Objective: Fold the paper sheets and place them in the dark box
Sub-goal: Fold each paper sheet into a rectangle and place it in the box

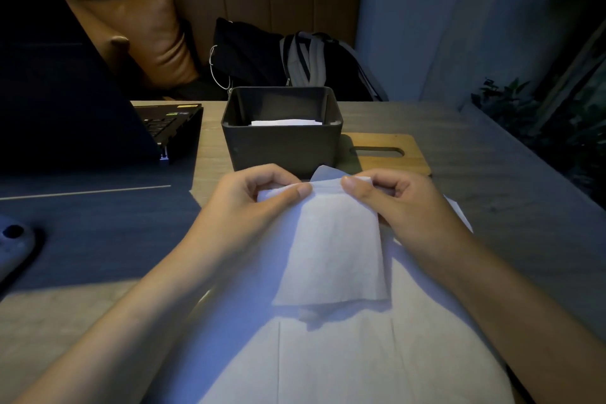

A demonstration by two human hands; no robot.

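- Head view: the folded paper sheet (pixel 331 246) is held above the table (pixel 492 180), near its front edge; the long axis runs from the person toward the dark box (pixel 282 138), with the pinched top edge pointing at the box.
- The left hand (pixel 252 197) pinches the sheet's upper left corner between thumb and curled fingers.
- The right hand (pixel 400 203) pinches the upper right corner likewise; both forearms converge from the near edge.
- A flat unfolded sheet (pixel 344 361) lies beneath, at the near edge.
- The dark box stands mid-table beyond the hands, with white paper (pixel 285 122) inside.
- A wooden lid (pixel 390 151) lies just right of the box; a laptop (pixel 65 102) occupies the left side.
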